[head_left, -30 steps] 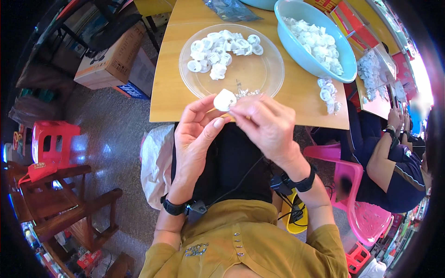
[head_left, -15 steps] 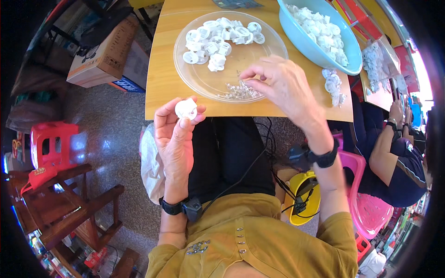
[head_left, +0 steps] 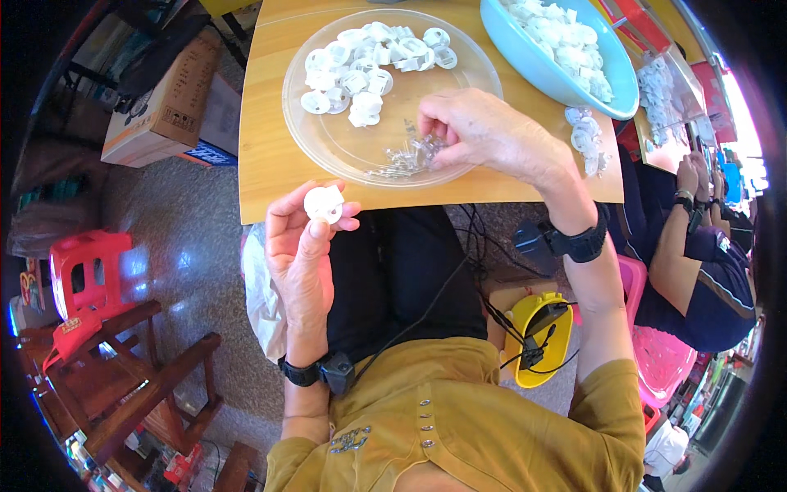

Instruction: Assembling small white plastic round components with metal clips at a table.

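Note:
My left hand [head_left: 305,238] holds a small round white plastic piece [head_left: 323,204] between thumb and fingers, just off the table's near edge. Its squared top points up. With fingers curled and pinched, my right hand [head_left: 484,135] dips into a pile of small, shiny, thin metal-looking parts [head_left: 400,161]. Some of these parts show at the fingertips, but I cannot make out exactly what is gripped. The pile lies near the front rim of a round clear plastic tray [head_left: 297,131]. Farther back in that tray is a heap of similar white pieces [head_left: 352,74].
A light blue basin [head_left: 525,61] full of white pieces stands at the far right of the wooden table [head_left: 266,107]. Small clear parts [head_left: 585,139] lie beside it. A yellow container [head_left: 537,336] with cables is below. Another person [head_left: 689,262] sits at the right.
My right hand has lowered and closed into the pile, and some small parts have shifted there. The left hand still holds the white piece. The whole view has moved slightly.

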`<state>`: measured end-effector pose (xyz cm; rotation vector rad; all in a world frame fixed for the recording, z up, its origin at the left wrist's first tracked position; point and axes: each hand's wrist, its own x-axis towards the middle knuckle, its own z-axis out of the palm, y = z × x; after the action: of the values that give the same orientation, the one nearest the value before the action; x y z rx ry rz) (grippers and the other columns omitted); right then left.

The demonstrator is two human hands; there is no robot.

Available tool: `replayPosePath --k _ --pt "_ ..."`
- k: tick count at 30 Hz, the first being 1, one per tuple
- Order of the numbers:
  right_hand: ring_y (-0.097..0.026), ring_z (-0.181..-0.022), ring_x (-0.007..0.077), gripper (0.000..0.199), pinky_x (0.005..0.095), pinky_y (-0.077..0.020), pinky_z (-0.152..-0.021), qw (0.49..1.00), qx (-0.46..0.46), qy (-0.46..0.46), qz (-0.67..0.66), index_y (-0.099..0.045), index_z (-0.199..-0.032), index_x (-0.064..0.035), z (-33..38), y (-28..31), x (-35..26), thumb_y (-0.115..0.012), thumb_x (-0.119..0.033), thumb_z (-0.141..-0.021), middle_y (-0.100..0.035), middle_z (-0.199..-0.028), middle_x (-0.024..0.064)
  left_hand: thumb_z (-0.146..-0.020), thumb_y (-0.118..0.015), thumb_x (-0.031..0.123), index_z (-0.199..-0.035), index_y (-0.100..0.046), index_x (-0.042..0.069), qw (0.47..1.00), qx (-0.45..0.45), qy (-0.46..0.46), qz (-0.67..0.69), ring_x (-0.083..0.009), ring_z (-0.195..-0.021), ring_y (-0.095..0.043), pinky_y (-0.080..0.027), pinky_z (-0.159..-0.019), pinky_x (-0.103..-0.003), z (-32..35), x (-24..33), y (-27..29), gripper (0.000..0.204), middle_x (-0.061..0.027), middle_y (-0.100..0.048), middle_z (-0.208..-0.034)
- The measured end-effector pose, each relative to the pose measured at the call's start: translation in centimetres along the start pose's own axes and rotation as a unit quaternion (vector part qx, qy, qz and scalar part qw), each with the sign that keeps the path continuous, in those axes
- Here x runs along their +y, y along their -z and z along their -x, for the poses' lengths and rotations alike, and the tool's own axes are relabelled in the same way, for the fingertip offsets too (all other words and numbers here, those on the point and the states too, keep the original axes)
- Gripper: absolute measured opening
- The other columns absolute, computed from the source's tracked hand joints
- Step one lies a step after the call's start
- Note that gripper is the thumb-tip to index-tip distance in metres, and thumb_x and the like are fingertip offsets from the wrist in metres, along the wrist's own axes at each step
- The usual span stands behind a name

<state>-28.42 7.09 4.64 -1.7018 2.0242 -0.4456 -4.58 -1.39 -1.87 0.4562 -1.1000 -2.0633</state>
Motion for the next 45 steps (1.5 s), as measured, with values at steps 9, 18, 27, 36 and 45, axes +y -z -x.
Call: replayPosePath --k 9,18,27,36,45 --pt "-0.058 -0.068 0.0285 0.021 0.0351 -0.0461 -0.062 0.991 0.069 0.020 -0.110 -0.054 -0.085 -0.0014 -0.1 -2.4 0.1 -0.068 -0.012 -0.072 -0.059 -0.074 0.0133 -0.086 -0.063 0.014 -0.117 -0.048 0.000 1.000 0.013 -0.003 -0.017 -0.0257 -0.089 -0.064 -0.053 -0.077 -0.033 0.1 -0.1 0.2 0.037 -0.0220 -0.059 -0.112" --pt "-0.060 -0.065 0.0221 0.016 0.0307 -0.0475 -0.062 0.984 0.120 -0.018 -0.131 -0.061 -0.085 0.0002 -0.9 -1.7 -0.4 -0.065 -0.014 -0.078 -0.062 -0.072 0.0119 -0.087 -0.062 0.012 -0.116 -0.048 0.000 1.000 0.000 0.000 -0.011 -0.0261 -0.088 -0.065 -0.053 -0.076 -0.033 0.3 -0.1 0.2 0.035 -0.0224 -0.059 -0.112" --pt "-0.062 -0.067 0.0219 0.012 0.0312 -0.0480 -0.063 0.993 0.110 -0.034 -0.034 -0.060 -0.082 0.0000 -2.7 -2.7 -1.0 -0.063 -0.008 -0.073 -0.063 -0.072 0.0112 -0.087 -0.061 0.012 -0.116 -0.048 0.000 1.000 -0.011 -0.003 -0.018 -0.0257 -0.088 -0.065 -0.053 -0.076 -0.033 0.7 0.1 0.2 0.034 -0.0224 -0.059 -0.111" --pt "-0.061 -0.068 0.0161 0.018 0.0289 -0.0490 -0.064 0.980 0.098 -0.072 -0.160 -0.065 -0.088 -0.0012 -2.4 -2.4 -0.7 -0.065 -0.011 -0.073 -0.065 -0.075 0.0088 -0.087 -0.061 0.012 -0.116 -0.048 -0.001 1.000 -0.013 0.002 -0.013 -0.0244 -0.086 -0.064 -0.052 -0.076 -0.032 1.0 0.7 0.3 0.034 -0.0226 -0.059 -0.112" --pt "-0.049 -0.061 0.0020 0.016 0.0174 -0.0384 -0.052 0.896 0.097 -0.109 -0.420 -0.066 -0.092 -0.0019 -0.1 -0.9 -2.3 -0.068 -0.014 -0.082 -0.062 -0.076 -0.0011 -0.090 -0.055 0.010 -0.120 -0.046 0.002 0.999 -0.029 0.029 0.031 -0.0258 -0.090 -0.064 -0.052 -0.078 -0.033 1.6 1.1 -0.2 0.032 -0.0213 -0.058 -0.111"
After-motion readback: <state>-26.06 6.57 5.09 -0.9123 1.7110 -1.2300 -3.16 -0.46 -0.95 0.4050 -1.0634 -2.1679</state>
